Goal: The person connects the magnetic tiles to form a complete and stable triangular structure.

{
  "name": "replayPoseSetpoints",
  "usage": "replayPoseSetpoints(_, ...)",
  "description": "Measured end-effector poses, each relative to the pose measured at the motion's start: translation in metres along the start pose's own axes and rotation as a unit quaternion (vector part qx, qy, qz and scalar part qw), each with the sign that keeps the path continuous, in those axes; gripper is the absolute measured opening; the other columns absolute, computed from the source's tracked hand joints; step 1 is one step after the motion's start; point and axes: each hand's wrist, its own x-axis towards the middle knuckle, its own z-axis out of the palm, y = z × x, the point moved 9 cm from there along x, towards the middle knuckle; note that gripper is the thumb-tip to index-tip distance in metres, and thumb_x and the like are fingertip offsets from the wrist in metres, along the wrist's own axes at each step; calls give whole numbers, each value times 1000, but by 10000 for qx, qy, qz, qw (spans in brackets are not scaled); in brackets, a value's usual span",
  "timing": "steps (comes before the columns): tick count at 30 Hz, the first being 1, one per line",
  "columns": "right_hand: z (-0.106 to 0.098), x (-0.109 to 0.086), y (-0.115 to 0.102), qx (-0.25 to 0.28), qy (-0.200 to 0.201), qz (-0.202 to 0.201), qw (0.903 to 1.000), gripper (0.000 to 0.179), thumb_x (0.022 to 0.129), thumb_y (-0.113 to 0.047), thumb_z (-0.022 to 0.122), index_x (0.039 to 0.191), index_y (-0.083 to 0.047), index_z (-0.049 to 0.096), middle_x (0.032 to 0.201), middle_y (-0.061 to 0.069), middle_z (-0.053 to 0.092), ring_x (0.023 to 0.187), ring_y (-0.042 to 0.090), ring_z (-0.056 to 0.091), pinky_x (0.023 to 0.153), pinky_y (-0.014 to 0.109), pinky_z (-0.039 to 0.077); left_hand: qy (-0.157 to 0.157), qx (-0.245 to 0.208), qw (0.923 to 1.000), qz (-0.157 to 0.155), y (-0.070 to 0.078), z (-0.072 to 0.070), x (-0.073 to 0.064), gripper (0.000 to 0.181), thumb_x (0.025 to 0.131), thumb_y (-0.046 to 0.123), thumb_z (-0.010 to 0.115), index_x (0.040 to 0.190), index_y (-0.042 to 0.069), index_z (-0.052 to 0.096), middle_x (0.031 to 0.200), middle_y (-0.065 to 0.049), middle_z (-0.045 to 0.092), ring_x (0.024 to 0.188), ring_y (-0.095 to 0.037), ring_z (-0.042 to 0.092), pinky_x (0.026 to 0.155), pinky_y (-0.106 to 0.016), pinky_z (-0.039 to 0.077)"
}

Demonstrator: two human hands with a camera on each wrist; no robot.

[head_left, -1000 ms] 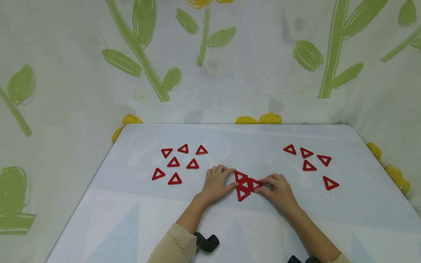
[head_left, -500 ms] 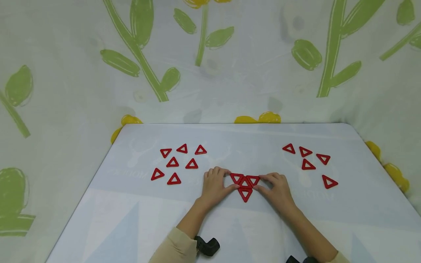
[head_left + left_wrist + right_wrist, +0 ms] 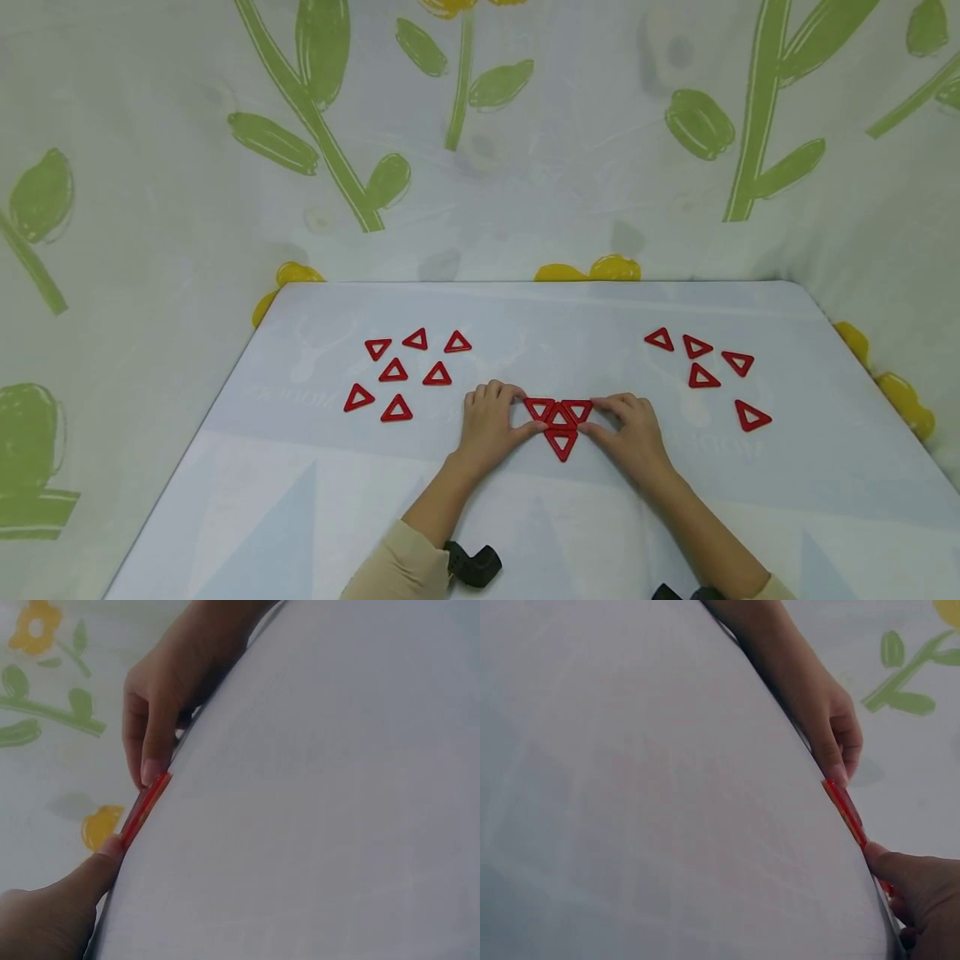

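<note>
Four flat red triangle frames lie edge to edge in the head view: a centre triangle (image 3: 558, 417), an upper left triangle (image 3: 539, 409), an upper right triangle (image 3: 577, 411) and a lower triangle (image 3: 562, 445) whose tip points toward the person. My left hand (image 3: 491, 421) pinches the upper left one between thumb and forefinger. On the other side, my right hand (image 3: 632, 433) pinches the upper right one the same way. Both wrist views catch the group edge-on as a thin red strip (image 3: 144, 808), with thumbs touching its ends.
Several loose triangles (image 3: 393, 370) lie to the left on the white table (image 3: 300, 517). Another loose group (image 3: 703, 377) lies to the right. A patterned cloth (image 3: 525, 192) stands behind the table. A black wrist device (image 3: 474, 565) sits at the left cuff.
The joined triangles have turned counterclockwise: the right one swung up, the top one moved left, and the lower one shifted right. Both hands still hold the sides and the loose triangles lie as before.
</note>
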Motion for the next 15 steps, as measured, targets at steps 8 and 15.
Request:
replayPoseSetpoints(8,0,1,-1,20,20,19,10000,41,73,-19,81,110,-7,67,106,10,62,95,23,49,77,40,43,62,-640,9976,-237,-4,-3,2,51,72,47,78,108,16,59,93,2,54,89,-13,47,81,-34,33)
replayPoseSetpoints(15,3,0,2,515,-140,278,9982,43,74,-18,81,113,-10,65,102,4,68,94,18,52,78,35,46,41,-1467,9887,-309,-7,-4,3,46,71,36,81,106,15,61,91,4,60,87,-11,51,86,-36,33)
